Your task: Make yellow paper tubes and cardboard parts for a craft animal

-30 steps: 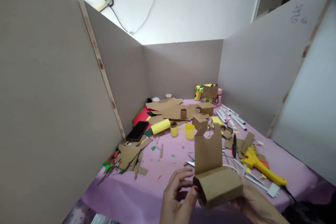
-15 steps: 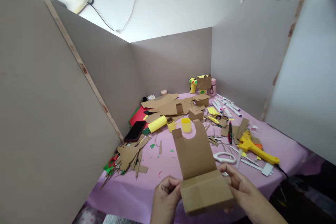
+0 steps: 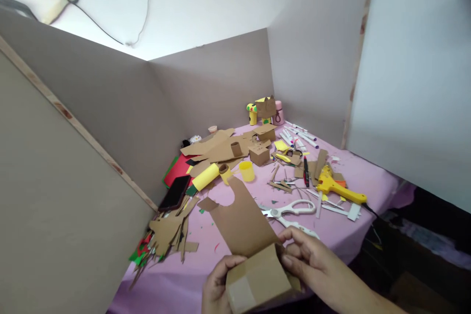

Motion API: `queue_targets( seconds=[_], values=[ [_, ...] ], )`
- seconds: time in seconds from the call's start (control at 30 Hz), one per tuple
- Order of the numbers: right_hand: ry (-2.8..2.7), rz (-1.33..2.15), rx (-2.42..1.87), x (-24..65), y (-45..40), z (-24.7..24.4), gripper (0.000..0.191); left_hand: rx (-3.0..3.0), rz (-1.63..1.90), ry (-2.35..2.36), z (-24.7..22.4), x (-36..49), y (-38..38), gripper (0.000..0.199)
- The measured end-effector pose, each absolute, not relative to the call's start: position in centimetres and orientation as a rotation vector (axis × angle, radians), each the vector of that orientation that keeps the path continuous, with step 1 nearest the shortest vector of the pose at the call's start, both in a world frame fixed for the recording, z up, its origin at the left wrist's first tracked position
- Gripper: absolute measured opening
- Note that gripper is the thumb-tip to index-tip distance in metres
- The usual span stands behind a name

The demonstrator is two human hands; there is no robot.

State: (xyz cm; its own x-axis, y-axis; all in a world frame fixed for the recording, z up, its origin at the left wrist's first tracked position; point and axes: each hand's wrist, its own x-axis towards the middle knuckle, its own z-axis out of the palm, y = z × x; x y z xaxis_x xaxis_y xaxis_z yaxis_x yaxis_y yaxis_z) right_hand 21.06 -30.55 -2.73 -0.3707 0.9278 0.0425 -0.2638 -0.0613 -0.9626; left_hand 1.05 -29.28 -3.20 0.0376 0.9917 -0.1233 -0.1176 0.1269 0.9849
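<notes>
A brown cardboard box (image 3: pixel 257 277) with a long upright flap (image 3: pixel 245 221) is held between my two hands above the table's front edge. The flap has a curved cutout at its far end. My left hand (image 3: pixel 220 282) grips the box's left side, thumb on top. At the box's right end my right hand (image 3: pixel 307 257) is closed on the cardboard by the open side, and some of its fingertips are hidden. White scissors (image 3: pixel 290 211) lie just beyond my right hand.
A yellow glue gun (image 3: pixel 340 187) lies at the right of the pink-covered table (image 3: pixel 198 282). Cardboard scraps (image 3: pixel 167 233) and a phone (image 3: pixel 175 193) are at the left. Farther back are a yellow tube (image 3: pixel 205 176), a yellow ring (image 3: pixel 247 171), small boxes (image 3: pixel 259 154) and markers (image 3: pixel 300 135).
The view has swung to the right. The box is now tilted, its right end turned up and its flap leaning left. My right hand has shifted onto the box's end, and the scissors show more fully.
</notes>
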Motion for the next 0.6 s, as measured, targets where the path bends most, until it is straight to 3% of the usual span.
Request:
queue_targets(
  seconds=[0.27, 0.43, 0.6],
  values=[
    [-1.311, 1.617, -0.706, 21.6, -30.9, -2.5, 0.023, 1.005, 1.061, 1.081, -3.5, 1.0, -28.4, 0.016],
    [-1.262, 1.615, -0.734, 21.4, -30.7, -2.8, 0.031, 0.968, 1.193, 1.104, -3.8, 1.5, -28.8, 0.015],
    [-1.157, 1.676, -0.798, 21.2, -30.5, -3.9, 0.041, 0.807, 1.275, 1.069, -4.1, 1.8, -28.6, 0.048]
  ],
)
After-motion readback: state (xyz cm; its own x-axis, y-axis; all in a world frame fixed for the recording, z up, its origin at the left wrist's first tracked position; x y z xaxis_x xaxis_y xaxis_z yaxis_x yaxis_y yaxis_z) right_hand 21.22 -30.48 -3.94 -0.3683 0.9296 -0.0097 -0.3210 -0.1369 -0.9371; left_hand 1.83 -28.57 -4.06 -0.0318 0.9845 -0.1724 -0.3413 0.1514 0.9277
